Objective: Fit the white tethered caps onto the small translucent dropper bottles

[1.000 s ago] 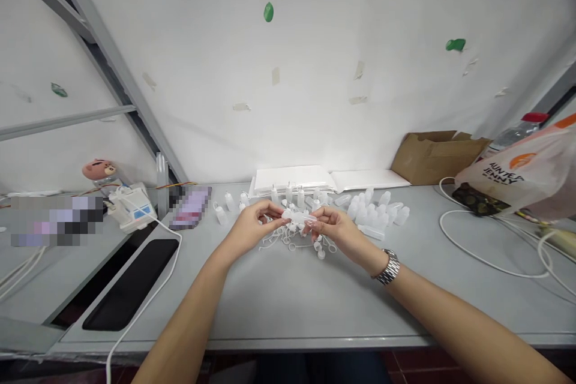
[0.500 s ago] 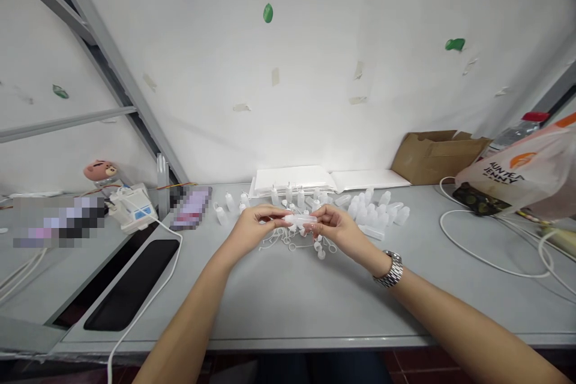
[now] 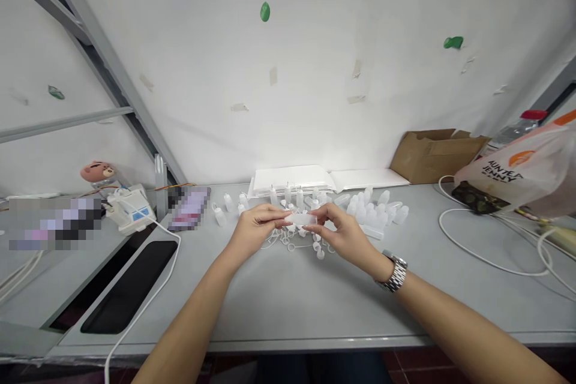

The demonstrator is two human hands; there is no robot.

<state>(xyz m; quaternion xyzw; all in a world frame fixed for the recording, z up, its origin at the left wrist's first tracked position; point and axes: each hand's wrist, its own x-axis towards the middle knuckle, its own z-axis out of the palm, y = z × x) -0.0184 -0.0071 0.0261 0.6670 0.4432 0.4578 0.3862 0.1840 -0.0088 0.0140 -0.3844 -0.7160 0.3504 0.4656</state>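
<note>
In the head view, a small clear plastic bottle (image 3: 300, 218) is pinched sideways at the centre of the frame, just above the grey bench (image 3: 288, 300), the left hand (image 3: 252, 230) clenched on one end and the right hand (image 3: 342, 232) on the other. Loose caps and rings (image 3: 292, 243) are scattered right underneath, and more little bottles (image 3: 375, 211) are bunched just right of centre.

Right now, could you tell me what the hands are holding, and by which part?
Both hold one small translucent plastic bottle, lying sideways: left hand pinches its left end, right hand its right end, fingertips only.
</note>
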